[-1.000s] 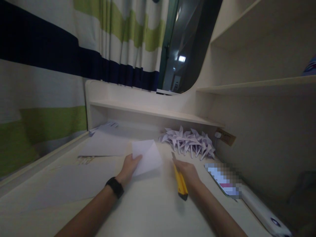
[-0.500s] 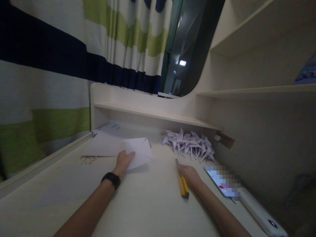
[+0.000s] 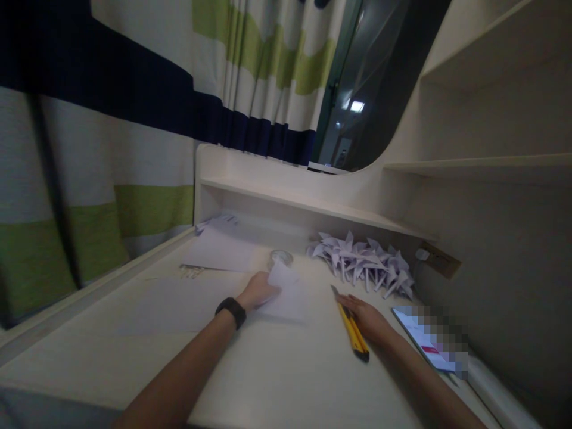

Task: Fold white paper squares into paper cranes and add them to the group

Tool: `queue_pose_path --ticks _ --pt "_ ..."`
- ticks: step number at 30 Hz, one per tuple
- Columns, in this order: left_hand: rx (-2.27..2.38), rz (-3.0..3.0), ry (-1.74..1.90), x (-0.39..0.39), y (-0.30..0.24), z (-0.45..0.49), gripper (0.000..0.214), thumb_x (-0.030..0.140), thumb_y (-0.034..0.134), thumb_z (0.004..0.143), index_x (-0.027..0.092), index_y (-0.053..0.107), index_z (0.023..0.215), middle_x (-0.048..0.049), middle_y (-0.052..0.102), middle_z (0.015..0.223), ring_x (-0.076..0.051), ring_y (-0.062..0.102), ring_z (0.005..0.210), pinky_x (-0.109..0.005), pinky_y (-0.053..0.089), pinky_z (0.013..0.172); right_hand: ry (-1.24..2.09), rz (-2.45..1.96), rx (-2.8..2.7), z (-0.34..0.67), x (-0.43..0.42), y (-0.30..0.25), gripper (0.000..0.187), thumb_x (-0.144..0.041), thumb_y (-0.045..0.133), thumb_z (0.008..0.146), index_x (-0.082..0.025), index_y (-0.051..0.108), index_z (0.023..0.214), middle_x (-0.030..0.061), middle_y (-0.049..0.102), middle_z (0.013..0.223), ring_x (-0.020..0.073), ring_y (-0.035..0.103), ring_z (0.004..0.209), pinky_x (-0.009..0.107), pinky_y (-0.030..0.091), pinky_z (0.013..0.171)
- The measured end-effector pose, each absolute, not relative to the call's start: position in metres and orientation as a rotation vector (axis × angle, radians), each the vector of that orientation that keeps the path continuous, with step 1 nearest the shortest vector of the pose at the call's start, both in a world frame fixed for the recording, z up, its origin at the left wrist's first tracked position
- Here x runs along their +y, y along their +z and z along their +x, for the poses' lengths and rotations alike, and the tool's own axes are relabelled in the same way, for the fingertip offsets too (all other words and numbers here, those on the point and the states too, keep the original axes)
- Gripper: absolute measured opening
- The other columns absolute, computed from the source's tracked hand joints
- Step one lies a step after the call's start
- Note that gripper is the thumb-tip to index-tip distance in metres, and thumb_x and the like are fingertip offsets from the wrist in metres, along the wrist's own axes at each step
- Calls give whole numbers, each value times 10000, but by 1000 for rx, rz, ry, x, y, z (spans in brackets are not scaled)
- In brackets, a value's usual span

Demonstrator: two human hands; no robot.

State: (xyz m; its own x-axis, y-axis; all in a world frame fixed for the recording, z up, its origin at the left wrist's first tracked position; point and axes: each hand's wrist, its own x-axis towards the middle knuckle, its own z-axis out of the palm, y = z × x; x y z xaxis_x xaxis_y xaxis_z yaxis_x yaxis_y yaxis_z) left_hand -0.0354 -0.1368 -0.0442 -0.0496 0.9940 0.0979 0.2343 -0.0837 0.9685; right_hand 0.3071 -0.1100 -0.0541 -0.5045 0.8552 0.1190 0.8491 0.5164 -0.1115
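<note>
My left hand (image 3: 261, 289), with a black band on its wrist, pinches a white sheet of paper (image 3: 286, 295) above the middle of the desk. Just behind that sheet is a clear roll of tape (image 3: 280, 257). My right hand (image 3: 364, 316) is closed at the front part of a yellow utility knife (image 3: 355, 336) with black ends. The blade points away from me, and part of the grip is hidden. Behind the right hand lies a pile of folded white paper pinwheels (image 3: 361, 262).
White paper sheets (image 3: 221, 247) lie at the back left, another sheet (image 3: 170, 305) nearer. A phone (image 3: 424, 339) rests at the right beside a long white object (image 3: 500, 387). A low shelf (image 3: 308, 205) spans the back; a striped curtain (image 3: 152, 161) hangs left.
The view has shifted, so everything sits further right. My left hand has brought the paper lower and turned it, uncovering the tape roll. The knife now slants more across the desk.
</note>
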Motion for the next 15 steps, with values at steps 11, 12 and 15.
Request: queue_pose_path --ticks 11,12,15 --pt "1056 1180 1234 -143 -42 -31 411 219 737 571 51 696 945 -165 726 948 -248 685 759 -341 529 687 978 -1231 -1578 217 -104 -41 593 -363 662 764 -106 519 1279 103 729 820 212 691 653 343 557 591" --pt "1035 1177 1239 -143 -43 -31 428 219 746 564 49 695 954 -168 724 959 -251 686 771 -347 529 707 1079 -1209 -1493 207 -104 -44 652 -348 703 734 -108 489 1300 87 723 772 190 671 580 316 542 539" --pt "1033 1221 1239 -140 -49 -31 424 217 758 564 44 695 946 -175 722 971 -258 687 797 -352 525 738 1283 -1190 -1299 187 -105 -55 712 -238 740 671 -92 451 1306 72 715 732 169 648 534 267 507 485"
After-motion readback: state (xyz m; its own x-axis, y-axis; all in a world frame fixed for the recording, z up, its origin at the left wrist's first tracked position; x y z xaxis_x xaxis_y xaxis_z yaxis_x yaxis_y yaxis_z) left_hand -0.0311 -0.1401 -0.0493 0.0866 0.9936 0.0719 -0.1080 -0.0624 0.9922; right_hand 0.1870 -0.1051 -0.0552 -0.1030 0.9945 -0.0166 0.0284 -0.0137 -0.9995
